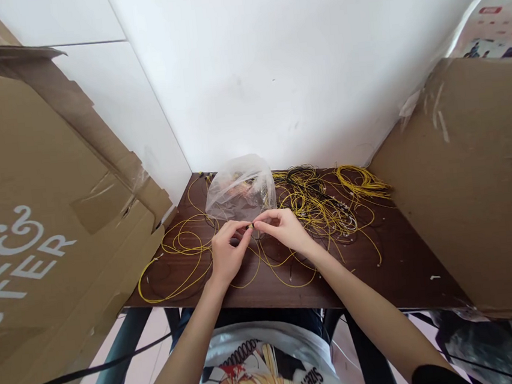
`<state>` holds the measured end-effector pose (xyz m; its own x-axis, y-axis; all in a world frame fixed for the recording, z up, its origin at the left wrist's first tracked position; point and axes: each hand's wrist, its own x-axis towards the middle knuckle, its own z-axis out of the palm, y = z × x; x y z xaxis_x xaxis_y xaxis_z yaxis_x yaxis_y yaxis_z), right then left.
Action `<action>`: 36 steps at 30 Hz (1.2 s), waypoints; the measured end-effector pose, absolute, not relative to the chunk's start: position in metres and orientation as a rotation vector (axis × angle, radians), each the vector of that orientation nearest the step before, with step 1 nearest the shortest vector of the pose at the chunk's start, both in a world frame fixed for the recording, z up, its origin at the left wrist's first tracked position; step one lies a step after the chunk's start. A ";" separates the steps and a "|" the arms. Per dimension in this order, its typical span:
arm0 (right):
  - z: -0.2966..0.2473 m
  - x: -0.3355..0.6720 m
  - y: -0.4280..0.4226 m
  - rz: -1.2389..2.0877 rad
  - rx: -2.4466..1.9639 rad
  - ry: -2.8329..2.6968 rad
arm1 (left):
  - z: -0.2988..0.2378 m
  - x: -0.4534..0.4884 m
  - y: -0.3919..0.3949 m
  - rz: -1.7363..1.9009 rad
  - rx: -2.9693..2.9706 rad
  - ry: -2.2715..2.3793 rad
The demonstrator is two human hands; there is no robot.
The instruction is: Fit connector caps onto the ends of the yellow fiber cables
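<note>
You have both hands on one small dark-and-yellow wire end (251,225), held over the near side of the brown table (377,280), just in front of the clear plastic bag (238,191). Your left hand (228,252) pinches it between thumb and forefinger, and your right hand (287,230) meets it from the other side with its own fingertips closed in a pinch; exactly what those tips grasp is too small to tell. The step in hand looks like close fingertip work on that end. The next move, I'd judge, calls for a steady left pinch and small, light motions from your right, keeping clear of the tangled wires (305,202) beyond. The piece's long axis seems to run roughly sideways, from one hand toward the other; you cannot tell here which way its tip points.
</note>
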<state>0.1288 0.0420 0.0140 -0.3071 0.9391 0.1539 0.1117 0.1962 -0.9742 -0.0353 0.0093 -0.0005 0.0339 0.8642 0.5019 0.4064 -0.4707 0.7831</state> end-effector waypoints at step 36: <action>0.012 0.128 0.040 1.164 -0.982 -1.690 | 0.000 -0.035 0.009 1.428 1.912 1.305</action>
